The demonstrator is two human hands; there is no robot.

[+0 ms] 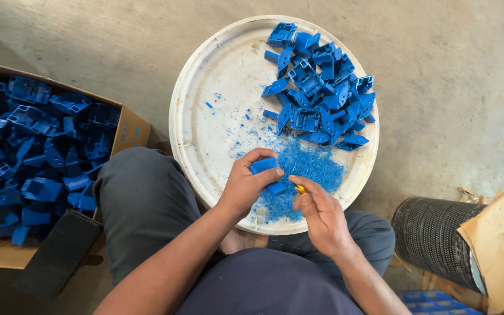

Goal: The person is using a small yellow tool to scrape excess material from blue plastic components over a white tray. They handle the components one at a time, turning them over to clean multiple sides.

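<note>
Okay, landmark is the round white tray (205, 76) lying on the concrete floor (450, 76), in front of the seated person's knees. The left hand (246, 185) hovers over the tray's near edge, fingers curled tight around a blue plastic part (263, 166); thumb on top, part clamped between thumb and fingers, its lower end sticking out below the fingers. The right hand (321, 214) is just right of it, also over the tray's near rim, fingers pinched closed on a small yellow-handled tool (299, 188) (blade end too small to make out) whose tip meets the held part. The two hands are almost touching.

Directly under and beyond the hands, on the tray's near half, sits a heap of fine blue shavings (307, 166), with stray flecks scattered toward the tray's middle. On the tray's far right side lies a pile of blue plastic parts (322, 93) of the same kind, loosely stacked, some touching the rim.

Left of the tray, a cardboard box (132, 131) is filled with more blue parts (darker, in shadow), with a black flat object (59, 254) leaning at its near corner. Right of the tray and nearer the person stands a dark ribbed cylinder (430, 239) with brown paper (500, 245) draped over it.
</note>
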